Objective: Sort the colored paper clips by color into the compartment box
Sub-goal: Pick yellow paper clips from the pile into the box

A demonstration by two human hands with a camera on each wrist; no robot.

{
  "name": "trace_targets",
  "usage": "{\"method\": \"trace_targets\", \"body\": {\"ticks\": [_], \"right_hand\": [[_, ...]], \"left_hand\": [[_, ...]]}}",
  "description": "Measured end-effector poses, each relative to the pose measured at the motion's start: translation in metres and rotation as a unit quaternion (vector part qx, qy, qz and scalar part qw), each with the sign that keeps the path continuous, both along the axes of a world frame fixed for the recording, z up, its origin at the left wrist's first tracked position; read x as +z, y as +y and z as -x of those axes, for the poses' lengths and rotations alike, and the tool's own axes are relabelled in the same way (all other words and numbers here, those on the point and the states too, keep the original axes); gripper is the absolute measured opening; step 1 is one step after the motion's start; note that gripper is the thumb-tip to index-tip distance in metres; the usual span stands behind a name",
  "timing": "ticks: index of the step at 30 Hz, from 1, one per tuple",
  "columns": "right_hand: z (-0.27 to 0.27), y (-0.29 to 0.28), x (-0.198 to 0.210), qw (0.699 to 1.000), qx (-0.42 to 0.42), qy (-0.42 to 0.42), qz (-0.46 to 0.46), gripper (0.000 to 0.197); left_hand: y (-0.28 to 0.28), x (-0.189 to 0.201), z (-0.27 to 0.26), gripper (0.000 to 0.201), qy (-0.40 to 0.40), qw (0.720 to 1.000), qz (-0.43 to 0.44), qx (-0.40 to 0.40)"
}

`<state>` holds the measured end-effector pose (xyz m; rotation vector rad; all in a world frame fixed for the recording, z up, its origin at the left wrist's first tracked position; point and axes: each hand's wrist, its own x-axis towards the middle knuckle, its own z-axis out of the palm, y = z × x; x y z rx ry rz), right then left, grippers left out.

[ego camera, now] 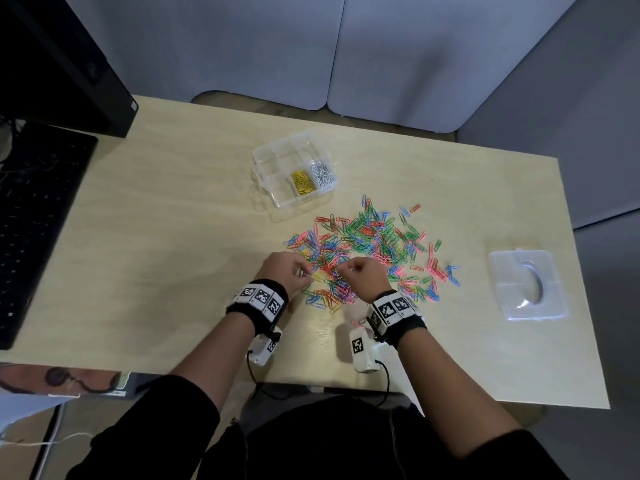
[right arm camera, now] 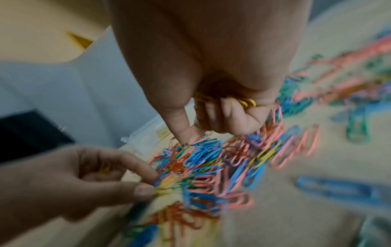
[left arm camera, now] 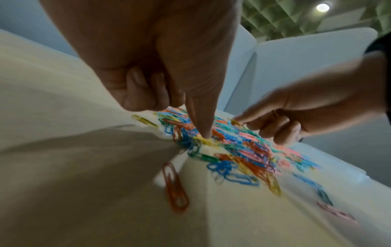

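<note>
A mixed heap of colored paper clips [ego camera: 367,251] lies mid-table. Behind it stands the clear compartment box [ego camera: 277,157], with yellow clips [ego camera: 303,181] in one cell and white clips [ego camera: 322,173] in the cell beside it. Both hands work at the heap's near left edge. My left hand [ego camera: 309,277] pinches a yellow clip [right arm camera: 165,185] on the table, with another yellow clip [right arm camera: 105,167] tucked in its curled fingers. My right hand [right arm camera: 191,136] keeps several yellow clips [right arm camera: 245,102] in its curled fingers, while thumb and forefinger pinch at a yellow clip [left arm camera: 234,122] in the heap.
The box's clear lid [ego camera: 530,285] lies at the right of the table. A black keyboard [ego camera: 34,220] and a black computer case [ego camera: 69,64] take up the left side. Stray clips, one of them orange [left arm camera: 175,187], lie toward the near edge. Grey partition panels stand behind.
</note>
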<state>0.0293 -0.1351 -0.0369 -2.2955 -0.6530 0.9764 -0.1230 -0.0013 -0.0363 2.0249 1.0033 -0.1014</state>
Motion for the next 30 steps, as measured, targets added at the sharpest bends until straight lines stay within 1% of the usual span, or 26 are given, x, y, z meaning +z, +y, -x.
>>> {"method": "trace_targets", "body": {"ticks": [3, 4, 5, 6, 7, 8, 9, 10, 11, 12, 13, 16, 18, 21, 23, 24, 25, 26, 27, 28, 29, 30], "right_hand": [[-0.004, 0.000, 0.002, 0.999, 0.016, -0.033, 0.028, 0.019], [-0.004, 0.001, 0.003, 1.000, 0.011, -0.007, 0.019, 0.018], [-0.005, 0.001, 0.006, 0.998, -0.015, 0.060, -0.006, 0.017], [-0.004, 0.000, 0.010, 0.984, -0.059, 0.161, -0.044, 0.016], [-0.004, -0.001, 0.016, 0.954, -0.100, 0.271, -0.083, 0.014], [-0.003, -0.002, 0.024, 0.914, -0.129, 0.365, -0.119, 0.014], [-0.004, -0.004, 0.029, 0.882, -0.140, 0.426, -0.141, 0.013], [-0.005, -0.005, 0.033, 0.861, -0.145, 0.462, -0.157, 0.011], [-0.007, -0.006, 0.038, 0.848, -0.147, 0.480, -0.170, 0.008], [-0.009, -0.008, 0.040, 0.843, -0.149, 0.486, -0.177, 0.009], [-0.010, -0.008, 0.042, 0.842, -0.146, 0.487, -0.179, 0.013], [-0.012, -0.008, 0.041, 0.856, -0.106, 0.479, -0.165, 0.022], [-0.009, -0.009, 0.039, 0.852, -0.092, 0.488, -0.166, 0.024], [-0.004, -0.011, 0.035, 0.842, -0.101, 0.504, -0.165, 0.020], [0.002, -0.012, 0.030, 0.830, -0.114, 0.525, -0.151, 0.017], [0.004, -0.013, 0.027, 0.830, -0.117, 0.528, -0.139, 0.016], [0.006, -0.013, 0.024, 0.838, -0.112, 0.520, -0.124, 0.019], [0.007, -0.013, 0.020, 0.865, -0.091, 0.482, -0.101, 0.024], [0.009, -0.013, 0.016, 0.907, -0.053, 0.411, -0.072, 0.028], [0.011, -0.013, 0.015, 0.949, 0.000, 0.314, -0.044, 0.027], [0.013, -0.012, 0.011, 0.976, 0.048, 0.210, -0.023, 0.024], [0.016, -0.010, 0.009, 0.989, 0.091, 0.116, -0.004, 0.021]], "left_hand": [[-0.005, -0.003, -0.004, 0.019, -0.004, 0.998, -0.041, -0.057], [-0.007, -0.003, -0.005, 0.021, -0.001, 0.995, -0.058, -0.076], [-0.008, -0.003, -0.007, 0.021, 0.002, 0.994, -0.073, -0.082], [-0.009, -0.003, -0.009, 0.019, -0.001, 0.994, -0.082, -0.078], [-0.008, -0.004, -0.011, 0.017, -0.007, 0.993, -0.089, -0.073], [-0.007, -0.004, -0.012, 0.016, -0.014, 0.993, -0.095, -0.075], [-0.007, -0.005, -0.013, 0.015, -0.016, 0.991, -0.100, -0.086], [-0.008, -0.005, -0.014, 0.013, -0.013, 0.989, -0.104, -0.103], [-0.008, -0.005, -0.015, 0.011, -0.015, 0.986, -0.113, -0.122], [-0.010, -0.005, -0.016, 0.011, -0.020, 0.982, -0.125, -0.137], [-0.011, -0.007, -0.016, 0.015, -0.029, 0.979, -0.143, -0.146], [-0.011, -0.017, -0.019, 0.033, -0.065, 0.964, -0.198, -0.166], [-0.008, -0.016, -0.019, 0.030, -0.077, 0.959, -0.211, -0.172], [0.000, -0.007, -0.022, 0.012, -0.072, 0.972, -0.173, -0.139], [0.003, -0.005, -0.024, 0.011, -0.082, 0.986, -0.118, -0.090], [0.003, -0.004, -0.025, 0.011, -0.090, 0.990, -0.088, -0.063], [0.003, -0.004, -0.026, 0.010, -0.104, 0.992, -0.066, -0.039], [0.002, -0.002, -0.026, 0.010, -0.115, 0.992, -0.043, -0.019], [0.001, 0.001, -0.026, 0.010, -0.126, 0.992, -0.014, 0.001], [0.001, 0.005, -0.025, 0.009, -0.135, 0.990, 0.024, 0.022], [0.000, 0.008, -0.025, 0.008, -0.148, 0.986, 0.063, 0.043], [0.000, 0.010, -0.025, 0.006, -0.155, 0.980, 0.103, 0.064]]}}
